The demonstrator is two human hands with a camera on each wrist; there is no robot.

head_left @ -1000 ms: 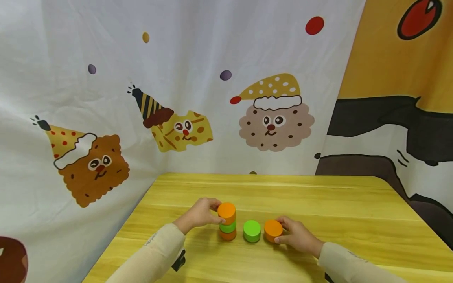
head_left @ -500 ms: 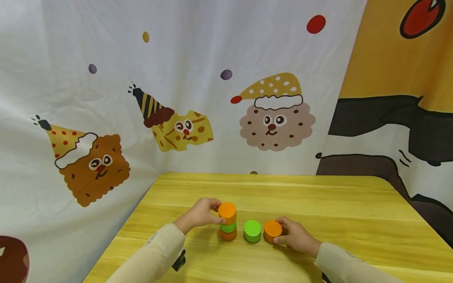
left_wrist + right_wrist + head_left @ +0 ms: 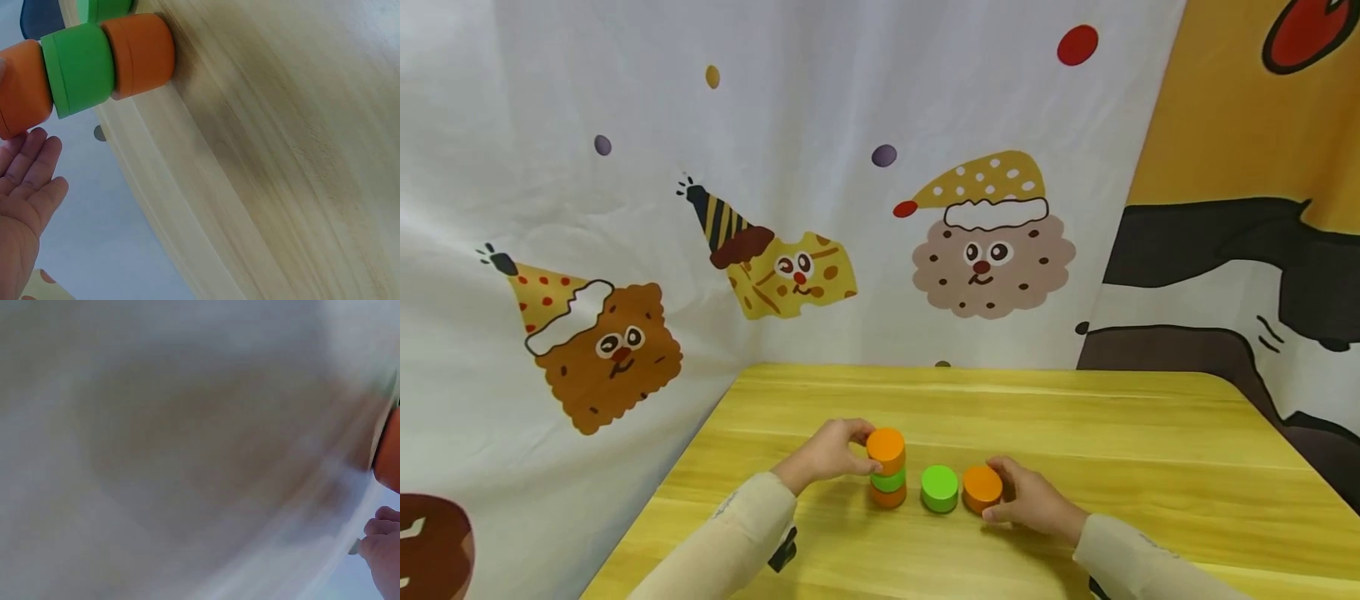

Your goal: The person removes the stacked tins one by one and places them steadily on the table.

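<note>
Three round blocks stand stacked: an orange block (image 3: 886,447) on top, a green one (image 3: 889,480) in the middle and another orange one (image 3: 889,497) at the bottom. My left hand (image 3: 831,450) pinches the top orange block between thumb and fingers; in the left wrist view this block (image 3: 24,87) is cut by the frame edge. Right of the stack is a single green block (image 3: 939,488), with a loose orange block (image 3: 982,488) close beside it. Around that loose block my right hand (image 3: 1030,497) stands with thumb and fingers spread wider than the block.
The blocks stand on a yellow wood-grain table (image 3: 1037,417). Behind it and to its left hangs a white cloth (image 3: 820,167) printed with cartoon snacks. In the right wrist view the table fills most of the frame, blurred.
The loose orange block has slid slightly left toward the single green block. My right thumb and fingers have spread from it. The left hand stays at the stack; the head view shifts a little.
</note>
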